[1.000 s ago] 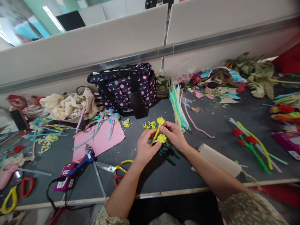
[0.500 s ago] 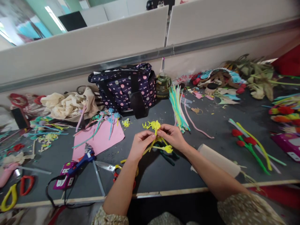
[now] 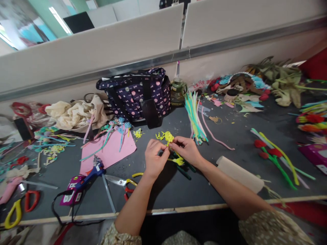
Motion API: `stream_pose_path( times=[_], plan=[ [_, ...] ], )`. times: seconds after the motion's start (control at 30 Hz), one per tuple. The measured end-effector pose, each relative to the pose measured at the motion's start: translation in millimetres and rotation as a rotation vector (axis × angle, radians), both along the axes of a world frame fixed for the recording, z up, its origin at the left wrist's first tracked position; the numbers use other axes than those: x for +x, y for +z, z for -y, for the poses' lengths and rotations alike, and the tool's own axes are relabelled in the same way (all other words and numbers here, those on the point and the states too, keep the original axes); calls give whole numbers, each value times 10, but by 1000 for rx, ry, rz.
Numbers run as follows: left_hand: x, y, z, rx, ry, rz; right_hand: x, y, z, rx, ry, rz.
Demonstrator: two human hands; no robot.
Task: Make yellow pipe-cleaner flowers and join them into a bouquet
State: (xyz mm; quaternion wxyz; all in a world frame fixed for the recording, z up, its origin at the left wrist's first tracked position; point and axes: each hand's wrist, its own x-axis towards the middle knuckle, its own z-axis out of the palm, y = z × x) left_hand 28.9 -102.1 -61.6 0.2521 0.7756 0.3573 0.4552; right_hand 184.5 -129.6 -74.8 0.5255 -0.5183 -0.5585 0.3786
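Observation:
Between my two hands, over the middle of the dark table, is a yellow pipe-cleaner flower (image 3: 169, 136) with its fuzzy head pointing away from me. My left hand (image 3: 155, 157) pinches it just under the head with thumb and forefinger. From the other side my right hand (image 3: 186, 148) pinches the same spot, fingertips almost meeting the left ones. A second yellow pipe-cleaner piece (image 3: 179, 161) shows below my fingers. Under it lie dark-handled pliers (image 3: 182, 172), partly hidden by the hands. Yellow clippings (image 3: 159, 136) lie just beyond the flower.
Scissors (image 3: 120, 181) and a blue glue gun (image 3: 93, 173) lie left of my left arm, near pink paper (image 3: 107, 148). Pastel pipe cleaners (image 3: 194, 119) stand bundled beyond my right hand. A cardboard tube (image 3: 240, 174) and red flowers (image 3: 274, 152) lie right; a patterned bag (image 3: 135, 97) stands behind.
My left hand has turned, its knuckles rising and its fingers curling more around the stem. The second yellow piece has shifted slightly left and is more covered. My right hand has barely moved.

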Motion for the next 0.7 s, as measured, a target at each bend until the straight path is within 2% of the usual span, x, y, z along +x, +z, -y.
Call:
stream_pose_path(
  times=[0.2,0.33,0.4,0.6,0.7],
  plan=[
    [-11,-36,13,266,43,-164,-20,-85,26,79,-85,115],
    [-18,-39,21,282,36,-166,-13,-68,53,160,-105,166],
    [-15,-15,19,187,1,-85,1,-24,52,169,-100,131],
    [-48,29,-47,-282,-195,89,53,86,12,123,3,-23],
    [-69,-5,-77,-391,-234,102,60,78,7,105,23,-33]
  ],
)
